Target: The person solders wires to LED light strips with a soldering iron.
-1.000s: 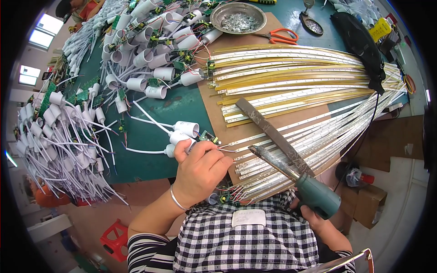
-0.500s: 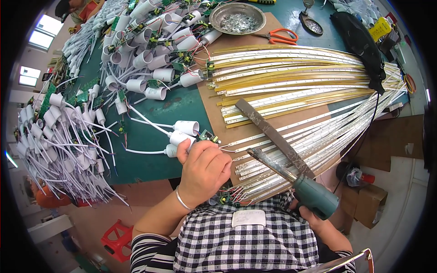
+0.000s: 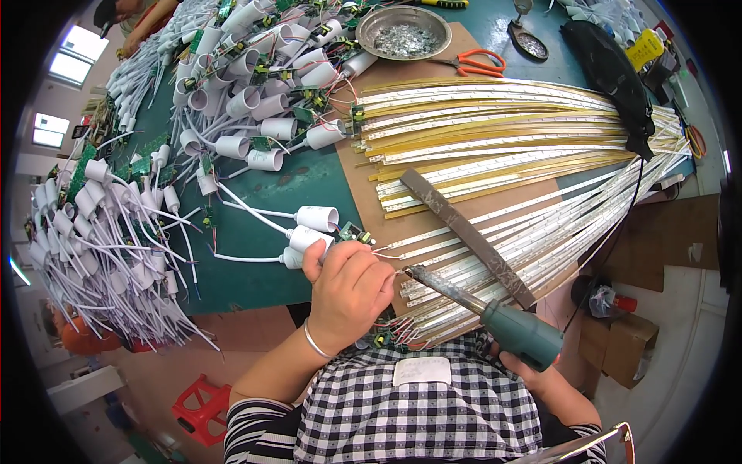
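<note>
My left hand (image 3: pixel 349 290) is closed around thin wires at the near end of a white light strip, next to a small green circuit board (image 3: pixel 354 232) wired to a white plastic socket (image 3: pixel 308 238). My right hand (image 3: pixel 535 373), mostly hidden under the tool, grips a soldering iron by its green handle (image 3: pixel 522 334). The iron's tip (image 3: pixel 410 271) touches the strip end right beside my left fingers. A fan of white and gold light strips (image 3: pixel 510 155) spreads across a brown board (image 3: pixel 363 185).
Heaps of white sockets with wires and boards (image 3: pixel 255 93) cover the green table (image 3: pixel 247 224) at left and back. A metal bowl (image 3: pixel 403 31), orange scissors (image 3: pixel 475 63), a flat dark bar (image 3: pixel 464 232), a black bag (image 3: pixel 610 69). A red stool (image 3: pixel 202 406) stands below.
My left hand has slid slightly right toward the iron's tip, and the iron has edged closer to it. The rest is unchanged.
</note>
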`<move>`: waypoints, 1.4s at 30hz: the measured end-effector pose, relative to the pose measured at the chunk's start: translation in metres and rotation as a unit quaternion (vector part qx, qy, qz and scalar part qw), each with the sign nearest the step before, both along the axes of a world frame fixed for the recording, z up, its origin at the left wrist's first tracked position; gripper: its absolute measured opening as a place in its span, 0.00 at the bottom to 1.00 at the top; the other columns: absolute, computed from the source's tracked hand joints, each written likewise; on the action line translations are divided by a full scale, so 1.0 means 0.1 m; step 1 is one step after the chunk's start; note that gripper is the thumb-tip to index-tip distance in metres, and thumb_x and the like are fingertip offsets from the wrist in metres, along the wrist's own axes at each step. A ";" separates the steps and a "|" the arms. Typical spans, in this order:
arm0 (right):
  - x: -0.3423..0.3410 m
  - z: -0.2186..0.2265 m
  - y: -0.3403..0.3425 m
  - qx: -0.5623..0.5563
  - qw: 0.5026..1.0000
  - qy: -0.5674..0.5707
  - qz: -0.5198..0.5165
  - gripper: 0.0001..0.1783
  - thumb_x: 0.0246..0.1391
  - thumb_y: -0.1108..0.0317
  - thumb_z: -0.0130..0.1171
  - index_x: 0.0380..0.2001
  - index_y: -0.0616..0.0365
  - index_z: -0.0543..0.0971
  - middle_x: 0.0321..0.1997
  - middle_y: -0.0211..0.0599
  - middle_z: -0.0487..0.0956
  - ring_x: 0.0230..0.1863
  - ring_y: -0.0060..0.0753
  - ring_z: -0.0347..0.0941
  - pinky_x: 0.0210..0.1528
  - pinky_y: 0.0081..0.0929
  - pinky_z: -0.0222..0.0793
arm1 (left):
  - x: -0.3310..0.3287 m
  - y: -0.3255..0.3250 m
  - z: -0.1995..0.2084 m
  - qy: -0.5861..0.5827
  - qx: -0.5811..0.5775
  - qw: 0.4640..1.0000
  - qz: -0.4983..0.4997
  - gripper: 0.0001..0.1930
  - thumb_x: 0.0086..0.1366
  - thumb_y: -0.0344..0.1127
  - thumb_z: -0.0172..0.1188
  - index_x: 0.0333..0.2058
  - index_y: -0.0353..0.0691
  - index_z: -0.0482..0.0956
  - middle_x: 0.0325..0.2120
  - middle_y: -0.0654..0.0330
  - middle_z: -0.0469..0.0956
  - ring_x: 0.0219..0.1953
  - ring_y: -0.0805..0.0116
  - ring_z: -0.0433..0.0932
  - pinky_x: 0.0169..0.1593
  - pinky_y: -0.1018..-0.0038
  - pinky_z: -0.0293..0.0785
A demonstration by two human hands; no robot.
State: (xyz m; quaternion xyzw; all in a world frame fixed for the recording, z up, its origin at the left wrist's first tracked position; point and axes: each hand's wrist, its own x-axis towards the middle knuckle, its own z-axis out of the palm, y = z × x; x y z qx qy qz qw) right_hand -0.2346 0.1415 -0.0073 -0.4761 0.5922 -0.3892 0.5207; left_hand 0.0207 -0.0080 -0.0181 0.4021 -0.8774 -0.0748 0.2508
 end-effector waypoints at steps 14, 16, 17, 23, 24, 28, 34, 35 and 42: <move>-0.02 0.03 -0.06 0.088 0.992 -0.072 -0.050 0.10 0.39 0.74 0.58 0.30 0.63 0.79 0.29 0.38 0.78 0.28 0.39 0.74 0.35 0.31 0.70 | -0.03 -0.02 -0.01 0.016 -0.004 1.000 0.008 0.09 0.44 0.30 0.67 0.24 0.48 0.76 0.27 0.69 0.73 0.41 0.66 0.73 0.58 0.58 0.48; -0.08 0.00 -0.05 0.087 0.992 -0.088 0.024 0.28 0.50 0.57 0.60 0.49 0.64 0.69 0.32 0.37 0.75 0.31 0.28 0.71 0.37 0.26 0.68 | -0.02 -0.02 0.00 0.015 -0.005 1.000 0.007 0.09 0.45 0.30 0.67 0.24 0.48 0.75 0.27 0.69 0.73 0.41 0.66 0.73 0.58 0.58 0.48; -0.07 0.01 -0.05 0.087 0.992 -0.088 0.024 0.28 0.50 0.57 0.60 0.49 0.64 0.69 0.32 0.37 0.75 0.31 0.28 0.71 0.37 0.26 0.68 | -0.03 -0.02 0.00 0.013 -0.004 1.000 0.006 0.09 0.45 0.30 0.67 0.24 0.48 0.75 0.27 0.69 0.73 0.41 0.66 0.73 0.58 0.58 0.48; 0.00 0.05 -0.04 0.133 0.976 -0.164 -0.055 0.29 0.51 0.58 0.60 0.51 0.65 0.67 0.30 0.38 0.75 0.28 0.29 0.71 0.35 0.26 0.68 | -0.01 -0.03 0.01 -0.005 -0.001 1.000 -0.002 0.07 0.48 0.33 0.66 0.26 0.49 0.76 0.29 0.69 0.73 0.42 0.69 0.73 0.59 0.58 0.48; 0.00 0.02 -0.02 0.112 0.979 -0.157 -0.061 0.30 0.52 0.57 0.59 0.52 0.66 0.67 0.31 0.39 0.75 0.28 0.29 0.72 0.34 0.26 0.68 | -0.01 -0.03 0.01 -0.003 -0.001 1.000 -0.003 0.07 0.48 0.33 0.66 0.26 0.49 0.77 0.29 0.69 0.73 0.42 0.69 0.73 0.59 0.57 0.48; 0.08 0.07 0.04 0.040 0.973 -0.168 -0.153 0.33 0.53 0.55 0.59 0.54 0.68 0.65 0.37 0.43 0.76 0.26 0.28 0.73 0.30 0.24 0.70 | -0.02 -0.03 0.01 -0.008 -0.001 1.000 -0.004 0.07 0.48 0.33 0.66 0.26 0.49 0.77 0.29 0.69 0.73 0.42 0.69 0.73 0.59 0.57 0.48; -0.04 0.02 0.14 0.016 0.976 -0.188 -0.107 0.31 0.54 0.66 0.55 0.59 0.66 0.62 0.54 0.47 0.73 0.32 0.34 0.76 0.38 0.30 0.73 | -0.02 -0.03 0.01 0.002 0.002 1.000 0.001 0.08 0.45 0.31 0.67 0.24 0.48 0.76 0.26 0.69 0.73 0.41 0.66 0.73 0.58 0.57 0.48; -0.05 0.01 0.15 0.016 0.976 -0.188 -0.107 0.31 0.54 0.66 0.55 0.59 0.66 0.62 0.54 0.47 0.73 0.32 0.34 0.76 0.38 0.30 0.73 | -0.02 -0.03 0.02 0.001 0.000 1.000 0.000 0.08 0.46 0.31 0.67 0.24 0.48 0.77 0.27 0.69 0.73 0.41 0.66 0.73 0.58 0.57 0.48; -0.01 0.04 0.12 0.032 0.983 -0.159 -0.089 0.35 0.54 0.55 0.58 0.57 0.70 0.63 0.52 0.47 0.73 0.28 0.32 0.75 0.32 0.26 0.72 | -0.02 -0.02 0.03 -0.002 -0.001 1.000 0.002 0.08 0.46 0.31 0.67 0.24 0.48 0.77 0.27 0.69 0.73 0.41 0.66 0.73 0.59 0.56 0.48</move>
